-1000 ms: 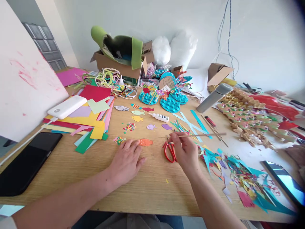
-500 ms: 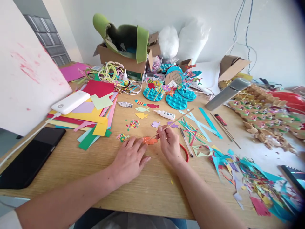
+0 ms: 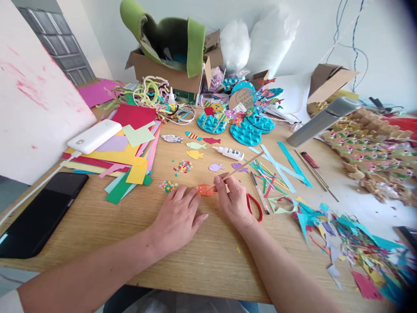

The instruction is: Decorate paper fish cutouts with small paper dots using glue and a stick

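Note:
Between my hands an orange paper fish (image 3: 204, 190) lies flat on the wooden table (image 3: 127, 226). My left hand (image 3: 180, 215) rests flat with its fingers stretched out, fingertips at the fish's left end. Pinched in my right hand (image 3: 232, 198) is a thin wooden stick (image 3: 244, 165), its lower tip on or just over the fish. Small piles of coloured paper bits (image 3: 183, 167) lie beyond my left hand. Several cut paper fish, among them a yellow fish (image 3: 195, 154), lie farther back near a white glue bottle (image 3: 230, 153). Red-handled scissors (image 3: 255, 208) are partly behind my right wrist.
Coloured paper sheets (image 3: 135, 115) with a white power bank (image 3: 95, 136) are stacked at left, near a black phone (image 3: 42, 213). Paper scraps (image 3: 348, 239), a pen (image 3: 259, 193) and a grey flask (image 3: 322, 121) are on the right. Blue egg-tray pieces (image 3: 246, 132) stand behind.
The view has shifted slightly. The stick's tip has moved a little over the orange fish, and my right hand stays pinched on it. My left hand keeps its place beside the fish.

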`<state>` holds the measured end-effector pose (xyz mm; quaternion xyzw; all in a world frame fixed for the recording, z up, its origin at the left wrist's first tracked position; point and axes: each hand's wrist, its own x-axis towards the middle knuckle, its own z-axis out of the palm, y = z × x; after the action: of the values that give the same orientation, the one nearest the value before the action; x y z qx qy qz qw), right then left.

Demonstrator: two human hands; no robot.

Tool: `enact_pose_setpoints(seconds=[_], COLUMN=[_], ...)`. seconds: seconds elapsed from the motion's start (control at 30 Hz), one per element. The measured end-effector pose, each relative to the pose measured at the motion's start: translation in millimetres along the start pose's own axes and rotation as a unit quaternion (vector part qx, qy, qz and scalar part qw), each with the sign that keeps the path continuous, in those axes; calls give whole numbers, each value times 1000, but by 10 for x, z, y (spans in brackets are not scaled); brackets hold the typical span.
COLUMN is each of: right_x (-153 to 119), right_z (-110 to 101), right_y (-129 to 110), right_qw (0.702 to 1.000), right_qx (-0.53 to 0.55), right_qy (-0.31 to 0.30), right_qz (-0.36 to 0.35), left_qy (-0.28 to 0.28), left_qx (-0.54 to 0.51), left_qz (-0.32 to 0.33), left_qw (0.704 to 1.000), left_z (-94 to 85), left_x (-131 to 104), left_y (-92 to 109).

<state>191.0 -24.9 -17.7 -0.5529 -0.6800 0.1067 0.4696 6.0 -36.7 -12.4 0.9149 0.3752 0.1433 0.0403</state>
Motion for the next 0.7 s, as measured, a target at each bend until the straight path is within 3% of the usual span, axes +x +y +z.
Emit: enact_pose_setpoints(seconds=[0.43,0.7], right_x=[16,-24], right_z=[23,-3], right_y=[-28,-19], right_qw=[999,999], right_qx=[-5,15], right_qy=[-18,49], right_qz=[-44,-2], left_qy=[-4,-7], left_qx=[2,-3], left_qz=[-1,-5], left_qw=[1000,1000], left_z=[-7,-20], left_x=[1,8], left_y=[-1,2])
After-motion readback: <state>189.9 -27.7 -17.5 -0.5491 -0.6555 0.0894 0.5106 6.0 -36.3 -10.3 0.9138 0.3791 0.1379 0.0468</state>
